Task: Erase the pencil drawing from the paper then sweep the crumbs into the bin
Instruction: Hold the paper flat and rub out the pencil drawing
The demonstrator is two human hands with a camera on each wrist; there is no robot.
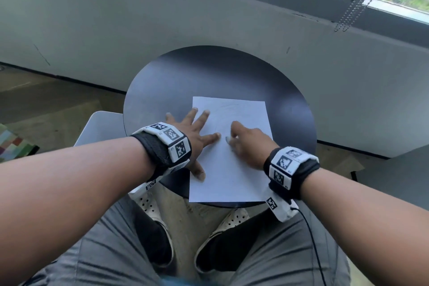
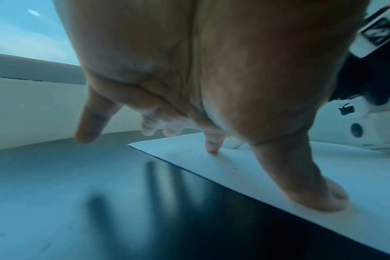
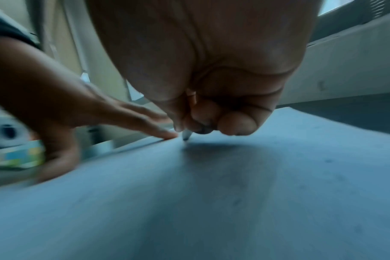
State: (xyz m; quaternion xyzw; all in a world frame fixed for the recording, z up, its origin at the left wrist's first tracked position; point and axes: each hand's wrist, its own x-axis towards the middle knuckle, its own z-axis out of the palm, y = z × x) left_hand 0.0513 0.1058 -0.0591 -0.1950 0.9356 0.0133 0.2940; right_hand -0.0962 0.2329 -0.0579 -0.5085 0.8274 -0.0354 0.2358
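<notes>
A white paper (image 1: 232, 169) lies on a round black table (image 1: 185, 72), with a faint pencil drawing (image 1: 232, 111) near its far end. My left hand (image 1: 195, 132) lies flat with fingers spread, and its thumb and fingers press on the paper's left side (image 2: 278, 176). My right hand (image 1: 243, 144) is curled over the middle of the sheet and pinches a small white eraser (image 1: 228, 139). In the right wrist view the eraser's darkened tip (image 3: 186, 136) touches the paper (image 3: 211, 193), close to my left index fingertip (image 3: 167, 135). No crumbs or bin can be made out.
A white rounded object (image 1: 99, 127) stands just left of the table. A colourful mat (image 1: 14, 146) lies on the floor at far left. A grey wall (image 1: 209, 18) with a window runs behind the table. My knees and shoes (image 1: 232, 218) sit under the near edge.
</notes>
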